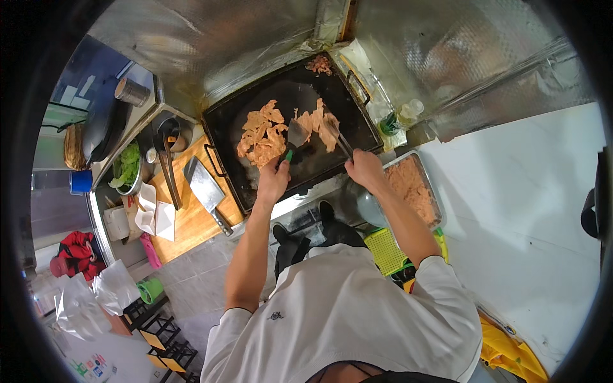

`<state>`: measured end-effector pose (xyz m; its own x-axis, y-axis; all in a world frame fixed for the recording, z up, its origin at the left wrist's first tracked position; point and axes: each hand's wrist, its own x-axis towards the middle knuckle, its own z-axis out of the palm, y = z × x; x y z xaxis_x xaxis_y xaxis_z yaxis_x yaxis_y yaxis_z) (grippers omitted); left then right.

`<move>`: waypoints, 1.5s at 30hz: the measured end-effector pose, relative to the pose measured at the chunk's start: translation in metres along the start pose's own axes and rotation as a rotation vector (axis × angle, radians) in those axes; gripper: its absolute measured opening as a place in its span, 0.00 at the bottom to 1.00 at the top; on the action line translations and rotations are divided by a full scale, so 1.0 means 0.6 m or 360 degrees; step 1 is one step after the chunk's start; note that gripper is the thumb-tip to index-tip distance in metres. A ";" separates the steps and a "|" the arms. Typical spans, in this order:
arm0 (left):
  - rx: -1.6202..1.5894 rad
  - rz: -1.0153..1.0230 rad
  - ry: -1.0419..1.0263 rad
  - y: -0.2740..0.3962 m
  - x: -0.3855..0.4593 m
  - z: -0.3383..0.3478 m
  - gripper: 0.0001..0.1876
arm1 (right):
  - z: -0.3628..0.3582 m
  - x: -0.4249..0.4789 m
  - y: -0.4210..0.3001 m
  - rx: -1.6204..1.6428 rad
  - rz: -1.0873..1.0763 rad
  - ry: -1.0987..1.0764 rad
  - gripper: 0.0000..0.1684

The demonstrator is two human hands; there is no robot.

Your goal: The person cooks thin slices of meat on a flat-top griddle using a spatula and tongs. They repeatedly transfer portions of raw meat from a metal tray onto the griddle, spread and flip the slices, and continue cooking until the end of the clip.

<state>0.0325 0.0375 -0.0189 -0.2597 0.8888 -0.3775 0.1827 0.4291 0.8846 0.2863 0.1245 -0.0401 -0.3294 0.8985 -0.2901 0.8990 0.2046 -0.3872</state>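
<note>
A square black griddle lies before me. My left hand is closed on the green handle of a metal spatula, whose blade rests on the griddle between two portions of meat. My right hand grips a metal utensil, perhaps tongs, with its far end at the smaller portion of meat slices. A larger heap of pale orange meat slices lies left of the spatula. Small reddish bits of meat sit in the griddle's far corner.
Left of the griddle, a wooden board bears a cleaver and long tongs. Behind them stand a bowl of lettuce and a pot. At right are a tray of raw meat and bottles. Foil lines the walls.
</note>
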 end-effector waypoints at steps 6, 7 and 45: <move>-0.0059 0.0002 0.0385 -0.002 -0.016 -0.002 0.19 | -0.012 0.034 -0.010 0.0215 -0.0104 0.0042 0.16; -0.0066 0.0048 0.0376 -0.017 -0.014 -0.012 0.21 | -0.001 0.035 -0.013 0.0465 -0.0129 -0.0045 0.17; -0.0055 -0.0102 0.0138 -0.016 0.055 -0.031 0.18 | 0.023 0.010 -0.050 -0.0036 -0.0309 -0.0045 0.14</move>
<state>0.0043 0.0595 -0.0347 -0.3512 0.8420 -0.4096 0.1305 0.4772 0.8691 0.2536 0.1187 -0.0423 -0.5048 0.8303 -0.2363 0.8241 0.3819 -0.4184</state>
